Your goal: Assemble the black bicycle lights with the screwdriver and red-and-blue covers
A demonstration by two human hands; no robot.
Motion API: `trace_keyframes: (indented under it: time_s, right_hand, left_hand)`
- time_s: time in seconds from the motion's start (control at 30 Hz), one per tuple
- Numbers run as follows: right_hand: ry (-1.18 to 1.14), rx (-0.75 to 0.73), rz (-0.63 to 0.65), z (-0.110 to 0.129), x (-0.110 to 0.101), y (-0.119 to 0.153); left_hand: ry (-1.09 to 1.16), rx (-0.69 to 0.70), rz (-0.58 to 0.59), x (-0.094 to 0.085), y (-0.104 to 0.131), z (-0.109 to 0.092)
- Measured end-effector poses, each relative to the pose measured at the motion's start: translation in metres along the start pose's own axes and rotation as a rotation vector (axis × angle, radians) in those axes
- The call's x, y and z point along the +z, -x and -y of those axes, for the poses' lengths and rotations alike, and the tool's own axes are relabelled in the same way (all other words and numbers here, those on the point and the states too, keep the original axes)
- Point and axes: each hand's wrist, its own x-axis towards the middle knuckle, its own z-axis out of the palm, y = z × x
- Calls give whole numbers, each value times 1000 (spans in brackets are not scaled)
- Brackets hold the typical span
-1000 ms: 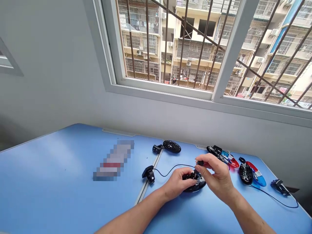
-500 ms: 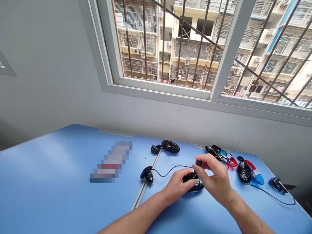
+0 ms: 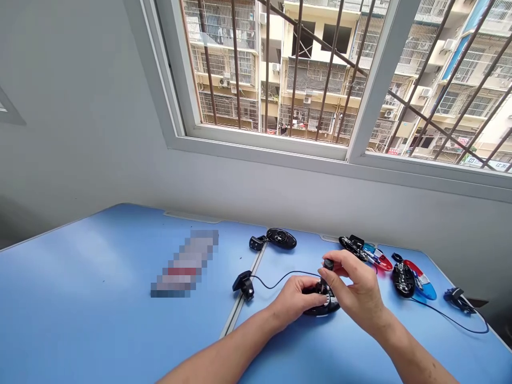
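Observation:
A black oval device (image 3: 320, 308) rests on the blue table, its near edge showing below my fingers. My left hand (image 3: 296, 296) closes round its left side, thumb and fingers on either side. Above it, my right hand (image 3: 352, 282) pinches a small black knob-like piece (image 3: 328, 264) between thumb and fingertips. This piece stands upright over the device; whether it is joined to it is hidden. A thin black cable runs left from the device to a black clip-like part (image 3: 244, 286).
Behind my hands lies another black oval device (image 3: 281, 238) with a clip. To the right are open black shells with red (image 3: 383, 261) and blue (image 3: 424, 287) covers, and a coiled black cable part (image 3: 459, 300). A blurred strip (image 3: 186, 264) lies left. A barred window is beyond.
The view has shifted slightly. My right hand still pinches the black piece, and my left hand keeps its hold on the device.

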Motion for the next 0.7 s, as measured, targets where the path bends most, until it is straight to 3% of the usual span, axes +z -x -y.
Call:
trace_keyframes:
  time_s: [0.4,0.7]
  right_hand:
    - [-174,141,89,-7,-10,-6]
    - [-532,255,360,-17,-20,-13]
  left_hand:
    - [14,-21,84,-3,-1,-5]
    - [-27,-38,126,-6,-1,-8]
